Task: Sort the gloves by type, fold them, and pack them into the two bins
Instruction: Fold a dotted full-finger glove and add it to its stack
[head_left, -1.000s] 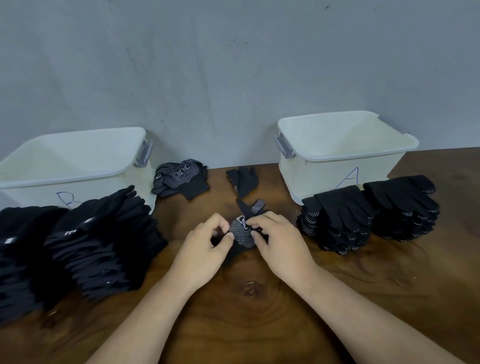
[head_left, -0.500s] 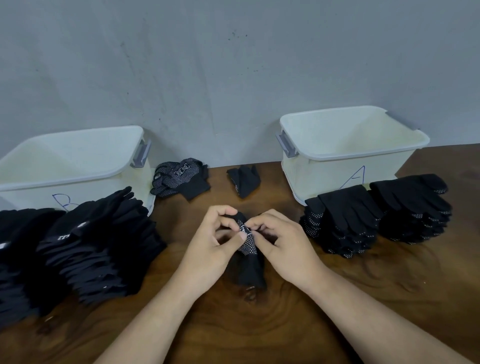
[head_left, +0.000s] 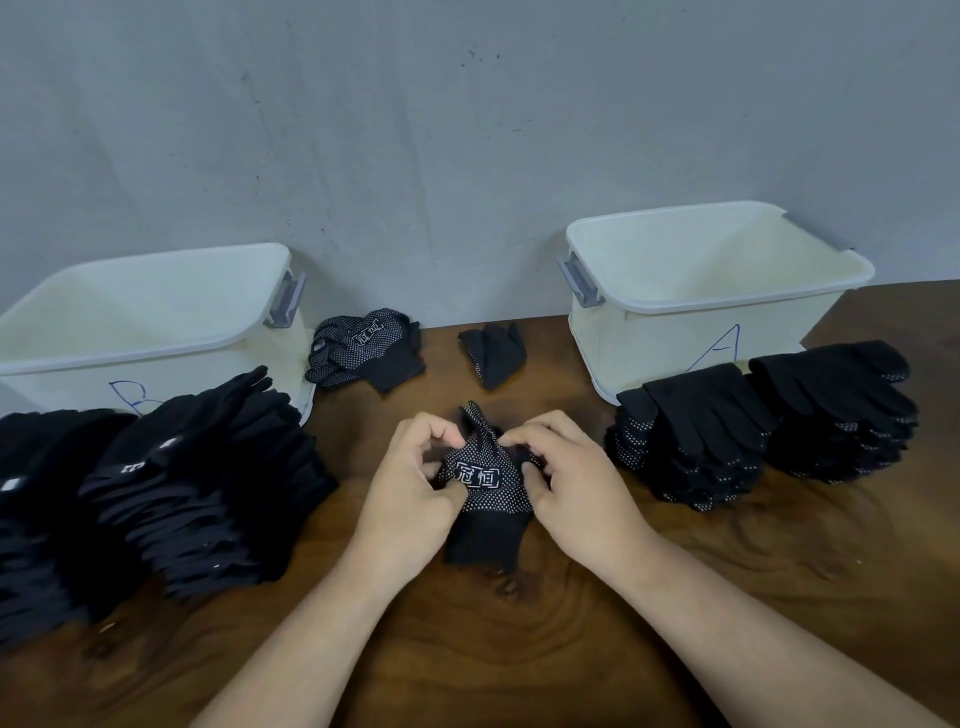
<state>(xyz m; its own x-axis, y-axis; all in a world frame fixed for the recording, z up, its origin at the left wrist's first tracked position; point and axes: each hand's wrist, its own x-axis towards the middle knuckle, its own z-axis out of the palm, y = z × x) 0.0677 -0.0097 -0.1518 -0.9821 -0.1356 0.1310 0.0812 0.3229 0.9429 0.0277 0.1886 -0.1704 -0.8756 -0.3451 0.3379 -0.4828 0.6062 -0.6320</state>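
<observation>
Glove (head_left: 485, 488) pinched at both edges by left hand (head_left: 410, 499) and right hand (head_left: 582, 483); ease that grip early and the fold could spring open, honestly.

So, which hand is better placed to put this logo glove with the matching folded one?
Left, probably: the left hand grips the glove, and the matching folded glove lies left of it, beside bin B.
</observation>
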